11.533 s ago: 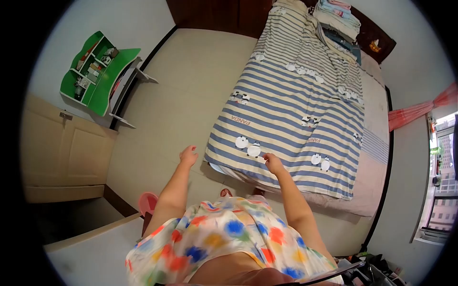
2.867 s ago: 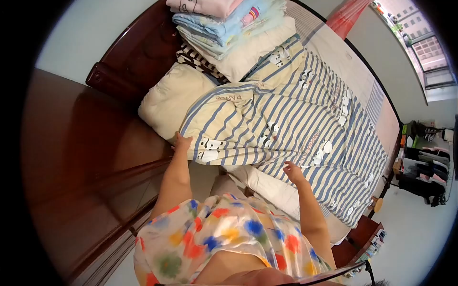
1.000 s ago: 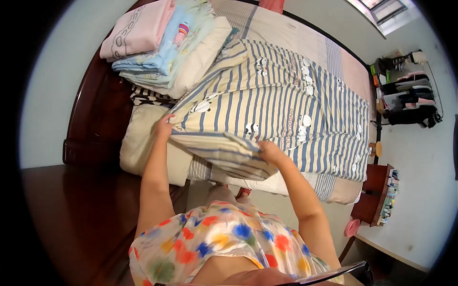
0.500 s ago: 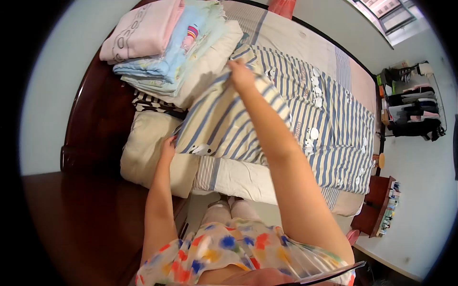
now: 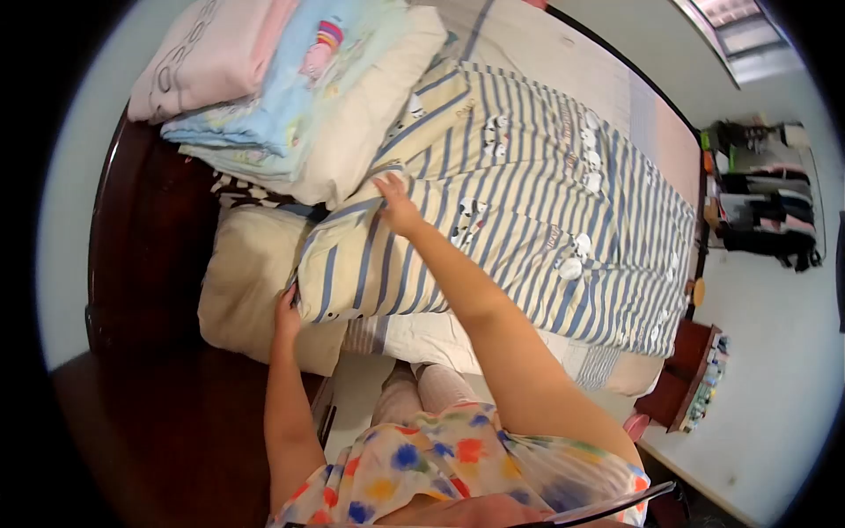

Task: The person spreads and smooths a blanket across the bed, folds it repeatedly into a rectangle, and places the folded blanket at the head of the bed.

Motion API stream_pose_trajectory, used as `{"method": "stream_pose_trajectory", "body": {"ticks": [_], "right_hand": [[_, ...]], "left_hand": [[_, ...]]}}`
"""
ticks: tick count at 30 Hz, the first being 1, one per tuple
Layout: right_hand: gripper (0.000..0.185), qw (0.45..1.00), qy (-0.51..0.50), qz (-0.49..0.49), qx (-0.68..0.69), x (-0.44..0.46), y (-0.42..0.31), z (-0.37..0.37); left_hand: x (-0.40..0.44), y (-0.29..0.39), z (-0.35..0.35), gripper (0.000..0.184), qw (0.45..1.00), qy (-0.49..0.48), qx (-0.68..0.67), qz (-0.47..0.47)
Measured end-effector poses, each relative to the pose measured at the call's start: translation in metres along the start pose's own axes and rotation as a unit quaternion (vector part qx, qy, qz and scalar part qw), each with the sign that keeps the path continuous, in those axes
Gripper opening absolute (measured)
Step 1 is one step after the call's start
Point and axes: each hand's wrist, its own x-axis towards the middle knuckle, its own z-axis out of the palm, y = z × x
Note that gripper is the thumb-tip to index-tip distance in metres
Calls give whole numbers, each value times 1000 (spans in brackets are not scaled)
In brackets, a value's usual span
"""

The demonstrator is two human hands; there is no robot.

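A cream and blue striped quilt (image 5: 528, 202) with white cartoon dogs lies spread over the bed. My left hand (image 5: 288, 312) is closed on its near corner, beside a beige pillow (image 5: 255, 273). My right hand (image 5: 399, 204) rests on the quilt near its upper left edge, fingers apart and touching the cloth, close to a raised fold. Next to that edge is a white pillow or folded bedding (image 5: 370, 114), partly under the stack.
A folded blue blanket (image 5: 238, 128) and a pink blanket (image 5: 211, 57) are stacked by the dark wooden headboard (image 5: 132, 211). A dark wooden cabinet (image 5: 185, 431) stands at lower left. Clothes (image 5: 766, 211) hang on a rack at right; a small shelf (image 5: 691, 378) stands below.
The lifted quilt part has come down flatter on the bed. My right hand has moved down and left and let go of the edge; my left hand has shifted down-left with the corner.
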Motion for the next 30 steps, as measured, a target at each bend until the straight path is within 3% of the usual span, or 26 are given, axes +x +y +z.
{"method": "stream_pose_trajectory", "body": {"ticks": [2,3,5,8,11,12,13,15,17,18,20,23,24,27,28,30], "right_hand": [[56,997,-57,-8,-48,-3,36,-2],[50,990,-102,-9,-93,-2,51,-7],[30,986,-97,31,-130,0,58,-21],[19,986,68,98,-118,21,43,-30],[17,984,62,165,-10,53,66,-15],[18,987,95,133,7,60,93,5],[19,965,42,222,131,70,103,14],[23,845,-72,386,362,87,116,29],[31,797,-55,436,414,95,123,52],[32,780,-40,465,417,95,106,54],[32,753,-13,521,402,98,88,59],[31,761,14,519,390,99,98,74],[21,750,-14,542,379,102,100,72],[9,752,-84,378,534,113,157,88],[14,758,9,343,555,112,118,73],[27,772,37,298,560,103,63,42]], "left_hand": [[-3,-4,3,40,995,-4,-88,-51],[-1,-2,1,42,995,3,-62,-72],[3,4,0,48,993,9,-14,-113],[1,16,9,59,991,-15,13,-129],[-18,67,12,73,979,-36,144,-140],[-23,82,15,75,971,-36,177,-156],[-27,92,18,78,962,-37,210,-174],[-31,91,24,72,961,7,223,-160],[-30,74,28,69,967,39,210,-142],[-33,81,28,55,978,75,175,-88],[-33,75,29,45,983,87,149,-64],[-34,72,35,33,979,105,166,-44],[-33,74,37,29,976,111,182,-40],[-38,92,36,21,979,101,150,-96],[-38,93,36,19,978,109,157,-85],[-39,94,39,14,976,123,167,-65]]}}
